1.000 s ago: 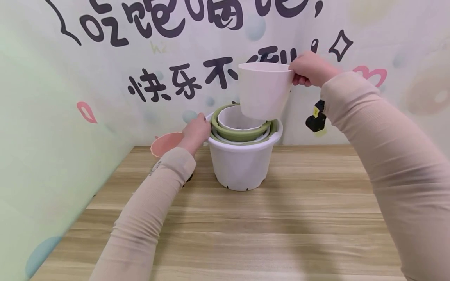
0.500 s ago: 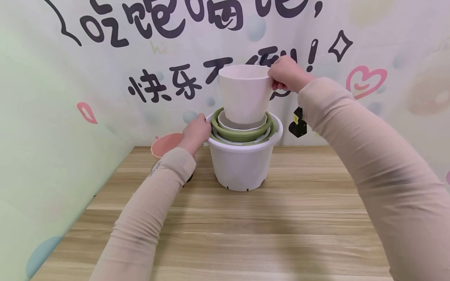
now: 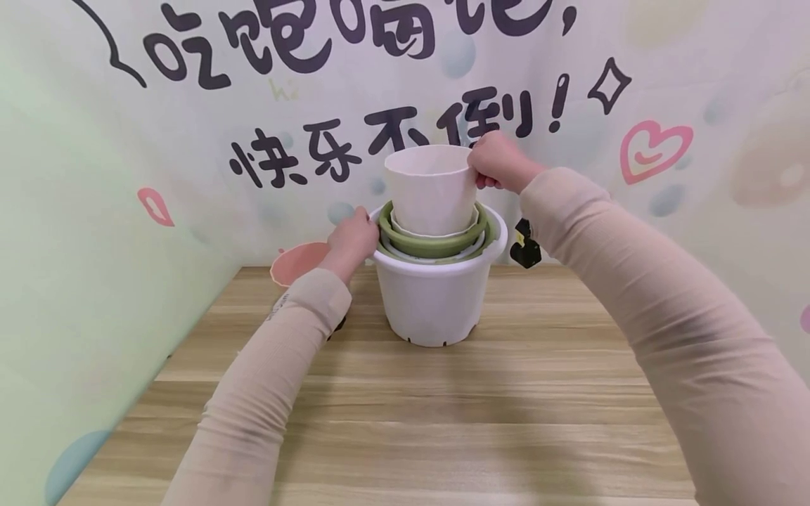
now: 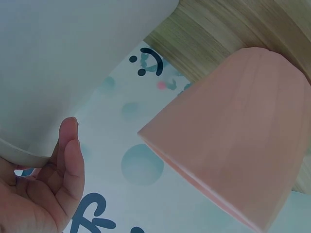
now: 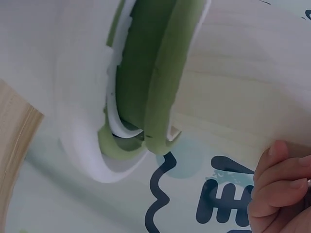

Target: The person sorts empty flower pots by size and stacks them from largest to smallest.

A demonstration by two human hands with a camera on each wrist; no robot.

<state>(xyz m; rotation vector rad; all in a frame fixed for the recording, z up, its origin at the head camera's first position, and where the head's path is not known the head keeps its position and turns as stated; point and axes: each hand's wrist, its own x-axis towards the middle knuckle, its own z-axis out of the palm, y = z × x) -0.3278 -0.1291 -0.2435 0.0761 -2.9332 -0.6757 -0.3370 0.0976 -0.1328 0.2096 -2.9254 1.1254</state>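
A large white flowerpot (image 3: 433, 306) stands upright on the table, with green and white pots nested in it; the innermost green pot's rim (image 3: 436, 245) shows on top. My left hand (image 3: 354, 239) grips the large pot's left rim, its fingers curled round the edge in the left wrist view. With its fingers at the right rim, my right hand (image 3: 500, 161) holds a smaller white flowerpot (image 3: 430, 200) upright. That pot's lower part sits inside a wavy-rimmed white pot at the top of the nest, so its bottom is hidden.
Behind my left forearm a pink flowerpot (image 3: 297, 263) stands left of the stack, partly covered; the left wrist view shows its side close by. A printed cloth (image 3: 658, 98) hangs behind the wooden table (image 3: 405, 422).
My right hand has carried the small white pot leftward, then down into the top of the nested stack. The left hand has stayed on the large pot's rim.
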